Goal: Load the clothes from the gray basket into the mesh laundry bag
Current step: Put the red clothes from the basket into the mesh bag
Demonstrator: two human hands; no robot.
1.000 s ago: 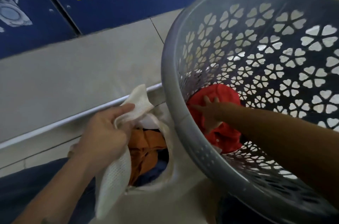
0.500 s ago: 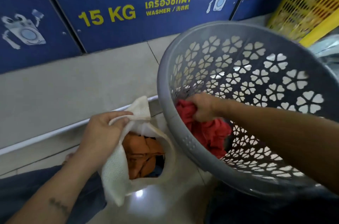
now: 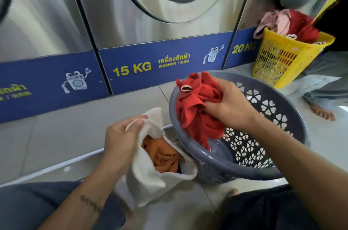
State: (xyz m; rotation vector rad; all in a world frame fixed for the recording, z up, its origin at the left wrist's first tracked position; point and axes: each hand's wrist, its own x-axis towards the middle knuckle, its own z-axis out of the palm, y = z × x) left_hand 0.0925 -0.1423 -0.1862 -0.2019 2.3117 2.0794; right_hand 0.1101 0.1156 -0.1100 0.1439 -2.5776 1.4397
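Red garment in right hand, one gray basket.

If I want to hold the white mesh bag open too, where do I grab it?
Grab the mesh laundry bag by its rim on the near side, coming from above with your fingers hooked inside. The left hand already pinches the far-left edge, and the cloth sags toward the gray basket, so pulling the opposite edge would likely widen the mouth over the orange clothes.

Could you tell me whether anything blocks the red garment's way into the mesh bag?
Only the gray basket's rim, beside the mesh bag. The right hand holds the red garment above it; the left hand holds the bag open.
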